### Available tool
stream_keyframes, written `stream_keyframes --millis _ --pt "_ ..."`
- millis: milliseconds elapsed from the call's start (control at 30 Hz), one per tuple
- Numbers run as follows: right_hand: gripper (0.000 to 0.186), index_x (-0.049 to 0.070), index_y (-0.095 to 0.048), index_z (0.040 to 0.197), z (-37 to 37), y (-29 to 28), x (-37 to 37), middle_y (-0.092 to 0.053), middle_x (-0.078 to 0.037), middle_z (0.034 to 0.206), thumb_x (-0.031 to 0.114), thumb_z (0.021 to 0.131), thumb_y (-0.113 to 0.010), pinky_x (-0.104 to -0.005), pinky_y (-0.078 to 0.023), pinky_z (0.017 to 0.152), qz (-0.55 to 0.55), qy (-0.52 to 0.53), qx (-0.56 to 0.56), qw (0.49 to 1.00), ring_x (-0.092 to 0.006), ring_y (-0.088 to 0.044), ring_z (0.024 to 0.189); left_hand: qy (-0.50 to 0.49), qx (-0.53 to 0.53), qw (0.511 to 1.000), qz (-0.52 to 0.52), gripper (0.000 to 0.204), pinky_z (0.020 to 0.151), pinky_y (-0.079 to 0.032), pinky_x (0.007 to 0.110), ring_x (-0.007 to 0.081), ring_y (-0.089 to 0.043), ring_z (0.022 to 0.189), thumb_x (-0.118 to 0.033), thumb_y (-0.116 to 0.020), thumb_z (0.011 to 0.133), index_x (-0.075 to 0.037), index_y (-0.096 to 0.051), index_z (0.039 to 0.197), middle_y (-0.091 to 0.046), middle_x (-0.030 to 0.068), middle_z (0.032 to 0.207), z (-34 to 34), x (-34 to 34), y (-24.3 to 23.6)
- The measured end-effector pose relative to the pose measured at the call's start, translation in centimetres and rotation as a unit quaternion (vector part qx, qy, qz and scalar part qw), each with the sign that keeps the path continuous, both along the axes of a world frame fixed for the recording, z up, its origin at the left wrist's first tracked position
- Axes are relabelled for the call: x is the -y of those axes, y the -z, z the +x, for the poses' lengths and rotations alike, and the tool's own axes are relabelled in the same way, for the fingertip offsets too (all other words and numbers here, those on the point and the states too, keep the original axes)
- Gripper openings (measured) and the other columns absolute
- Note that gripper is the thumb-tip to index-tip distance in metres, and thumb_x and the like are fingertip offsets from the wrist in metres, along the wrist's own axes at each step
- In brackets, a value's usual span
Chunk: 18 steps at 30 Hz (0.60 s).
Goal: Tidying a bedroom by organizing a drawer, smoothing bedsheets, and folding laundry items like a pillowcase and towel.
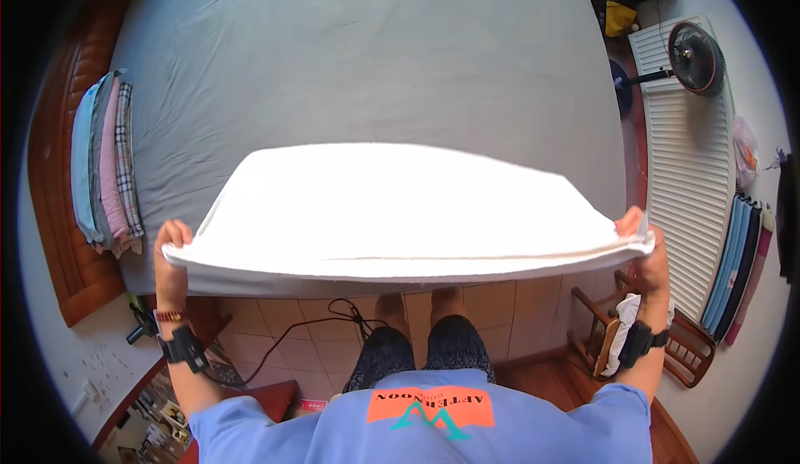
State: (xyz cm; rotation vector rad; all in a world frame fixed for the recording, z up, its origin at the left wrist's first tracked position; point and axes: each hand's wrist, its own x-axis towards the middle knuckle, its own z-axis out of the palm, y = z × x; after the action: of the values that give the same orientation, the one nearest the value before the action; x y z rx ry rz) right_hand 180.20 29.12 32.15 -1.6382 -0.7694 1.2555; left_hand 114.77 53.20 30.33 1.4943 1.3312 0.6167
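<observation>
A wide piece of white cloth point(400, 205) is stretched between my two hands over the near edge of a bed. Its near edge looks folded, with more than one layer showing, and sags slightly in the middle. My left hand point(172, 237) pinches the near left corner. At the near right corner, my right hand point(652, 255) grips the cloth, its thumb and fingers closed around the edge. The far part of the cloth spreads over the grey bed sheet point(375, 72); whether it rests there fully I cannot tell. Its exact kind does not show.
Folded pillows or bedding point(107, 160) are stacked by the brown headboard point(71, 214) on the left. On the right stand a fan point(696, 57), a white slatted panel point(687, 164) and a wooden chair point(687, 347). A black cable point(283, 335) hangs near my legs.
</observation>
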Motion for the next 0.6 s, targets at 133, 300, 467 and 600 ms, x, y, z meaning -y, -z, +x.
stream_keyframes --millis 133,300,467,600 --pt "0.017 0.01 -0.067 0.071 -2.5 2.0 4.3 -0.055 -0.006 0.097 -0.003 0.06 -0.067 -0.0313 -0.04 0.085 -0.05 -0.135 0.242 0.959 -0.0201 -0.052 0.094 0.044 -0.125 0.991 -0.034 0.015 0.072 -0.038 0.024 0.0126 -0.05 0.078 0.002 -0.051 0.074 -0.01 -0.045 0.068 -0.054 0.0021 0.075 0.6 5.9 1.1" --pt "0.016 0.009 -0.068 0.071 -4.8 15.5 12.1 -0.056 -0.011 0.108 -0.005 0.066 -0.063 -0.0387 -0.043 0.086 -0.11 -0.237 0.458 0.85 -0.0295 -0.053 0.105 0.268 -0.381 0.88 0.092 0.018 0.073 -0.043 0.04 0.0292 -0.054 0.084 0.008 -0.055 0.066 -0.01 -0.054 0.071 -0.056 0.0068 0.079 0.2 12.6 12.4" --pt "0.014 0.005 -0.06 0.087 -7.2 21.6 12.9 -0.056 -0.011 0.097 0.0 0.075 -0.061 -0.0413 -0.048 0.075 -0.181 -0.223 0.498 0.818 -0.033 -0.056 0.098 0.333 -0.385 0.861 0.02 0.022 0.082 -0.045 0.041 0.0292 -0.056 0.093 0.002 -0.062 0.072 -0.009 -0.059 0.091 -0.057 0.0076 0.09 1.9 15.3 16.8" --pt "0.032 0.006 -0.057 0.098 -10.6 25.6 10.6 -0.058 -0.01 0.093 0.017 0.074 -0.074 -0.0373 -0.049 0.073 -0.237 0.092 0.406 0.878 -0.0256 -0.061 0.085 0.23 -0.332 0.911 0.084 0.04 0.088 -0.045 0.043 0.029 -0.055 0.101 -0.005 -0.069 0.072 -0.008 -0.056 0.111 -0.057 0.0097 0.106 9.2 14.3 17.5"
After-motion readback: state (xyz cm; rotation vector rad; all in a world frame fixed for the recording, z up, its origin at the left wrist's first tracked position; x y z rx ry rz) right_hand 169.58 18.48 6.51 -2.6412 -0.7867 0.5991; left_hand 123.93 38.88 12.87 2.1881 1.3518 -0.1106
